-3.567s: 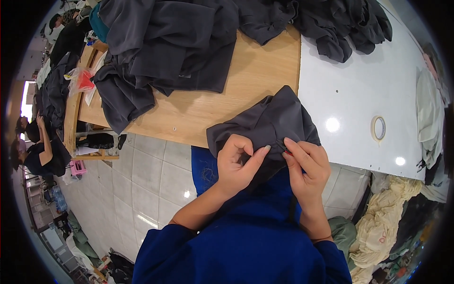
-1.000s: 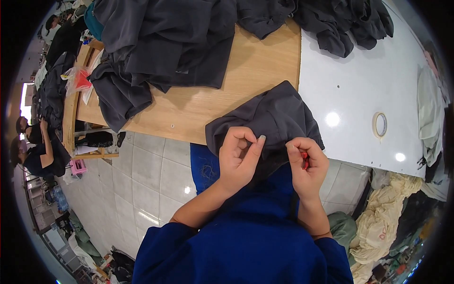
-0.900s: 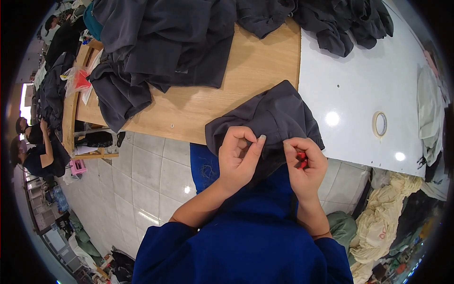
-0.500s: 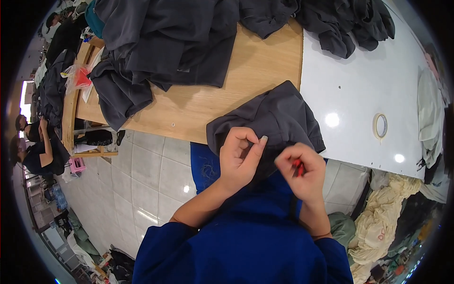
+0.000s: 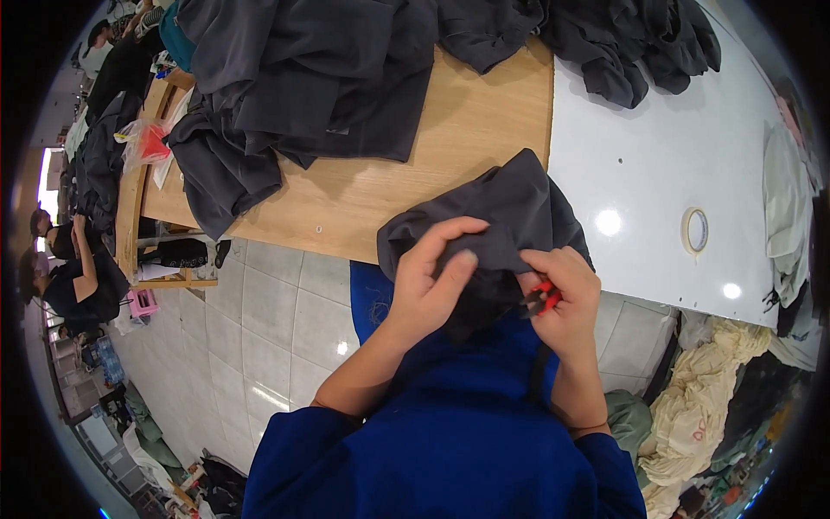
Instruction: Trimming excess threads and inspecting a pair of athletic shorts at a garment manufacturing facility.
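A dark grey garment (image 5: 510, 195) lies bunched at the near table edge, part of it hanging toward my lap. My left hand (image 5: 424, 285) is at its left side, with thumb and index finger spread apart and cloth showing between them; its other fingers are mostly hidden. Closed around small red-handled snips (image 5: 543, 297), my right hand (image 5: 566, 298) is at the garment's right side. Its thumb and index finger come together at the cloth. Whether they pinch the cloth, I cannot tell.
A large pile of dark grey garments (image 5: 320, 78) covers the back left of the wooden table (image 5: 484, 112). More lie at the back right. A tape roll (image 5: 694, 230) rests on the white tabletop (image 5: 640, 199). Cream cloth (image 5: 700, 406) is heaped below right. People work at far left.
My left thumb and index finger have moved from a pinch to spread apart. My right hand has turned and moved slightly right, showing more of the snips. The garment's near folds have shifted.
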`<act>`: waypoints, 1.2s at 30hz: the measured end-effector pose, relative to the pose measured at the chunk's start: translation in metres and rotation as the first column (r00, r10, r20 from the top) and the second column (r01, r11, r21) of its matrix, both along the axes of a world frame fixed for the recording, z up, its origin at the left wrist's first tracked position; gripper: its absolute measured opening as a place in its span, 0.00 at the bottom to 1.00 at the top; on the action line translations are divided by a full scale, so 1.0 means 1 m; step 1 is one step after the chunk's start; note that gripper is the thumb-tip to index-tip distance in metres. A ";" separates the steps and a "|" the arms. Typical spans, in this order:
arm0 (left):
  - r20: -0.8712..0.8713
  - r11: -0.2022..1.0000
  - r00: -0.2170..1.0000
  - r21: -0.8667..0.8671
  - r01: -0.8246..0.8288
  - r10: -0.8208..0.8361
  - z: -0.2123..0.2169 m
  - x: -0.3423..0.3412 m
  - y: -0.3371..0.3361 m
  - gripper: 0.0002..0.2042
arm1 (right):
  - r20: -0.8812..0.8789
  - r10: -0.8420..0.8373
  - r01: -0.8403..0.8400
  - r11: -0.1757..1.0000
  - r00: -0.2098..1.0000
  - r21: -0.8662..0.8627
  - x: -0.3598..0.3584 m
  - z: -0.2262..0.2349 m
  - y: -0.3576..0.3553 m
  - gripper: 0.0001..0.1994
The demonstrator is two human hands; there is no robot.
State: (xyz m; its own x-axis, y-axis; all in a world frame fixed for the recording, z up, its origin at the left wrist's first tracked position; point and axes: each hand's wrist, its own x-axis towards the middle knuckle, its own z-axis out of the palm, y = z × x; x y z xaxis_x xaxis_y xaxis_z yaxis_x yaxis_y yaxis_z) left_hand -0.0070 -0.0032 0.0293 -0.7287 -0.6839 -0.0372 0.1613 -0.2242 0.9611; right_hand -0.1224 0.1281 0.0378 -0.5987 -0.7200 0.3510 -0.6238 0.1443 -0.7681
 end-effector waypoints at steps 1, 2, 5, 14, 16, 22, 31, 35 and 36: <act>0.107 0.930 0.989 -0.344 0.130 -0.099 0.001 0.001 -0.009 0.16 | 0.076 0.041 -0.040 0.999 0.996 -0.024 -0.002 0.002 0.002 0.05; 0.238 0.730 0.959 -0.628 0.272 -0.152 0.001 0.001 -0.014 0.19 | 0.074 0.040 -0.039 0.999 0.996 -0.023 -0.004 0.005 0.003 0.05; 0.191 0.737 0.977 -0.645 0.201 -0.099 -0.004 0.002 -0.012 0.13 | 0.395 0.132 -0.107 0.991 0.909 -0.085 -0.009 0.014 0.003 0.04; -0.196 0.852 0.840 0.038 0.522 -0.506 -0.010 0.013 -0.022 0.10 | 0.855 0.208 -0.269 0.960 0.476 -0.084 -0.018 0.007 0.011 0.05; -0.229 0.821 0.848 0.227 0.524 -0.478 -0.010 0.014 -0.019 0.13 | 0.842 0.180 -0.236 0.970 0.509 -0.065 -0.016 0.004 0.009 0.05; -0.097 0.856 0.930 0.365 0.366 -0.356 -0.008 0.014 -0.009 0.16 | 0.422 -0.055 0.086 0.995 0.905 -0.054 -0.011 0.016 -0.002 0.07; 0.091 0.882 0.919 -0.258 0.394 -0.384 -0.001 0.006 -0.011 0.09 | 0.232 0.061 -0.043 0.996 0.971 -0.081 0.004 0.016 -0.011 0.07; 0.100 0.905 0.911 -0.116 0.410 -0.400 -0.002 0.009 -0.010 0.08 | 0.640 0.054 0.022 0.994 0.766 -0.110 0.007 0.014 -0.006 0.02; 0.099 0.904 0.911 -0.116 0.411 -0.401 -0.002 0.009 -0.009 0.08 | 0.639 0.053 0.023 0.994 0.767 -0.110 0.007 0.013 -0.004 0.02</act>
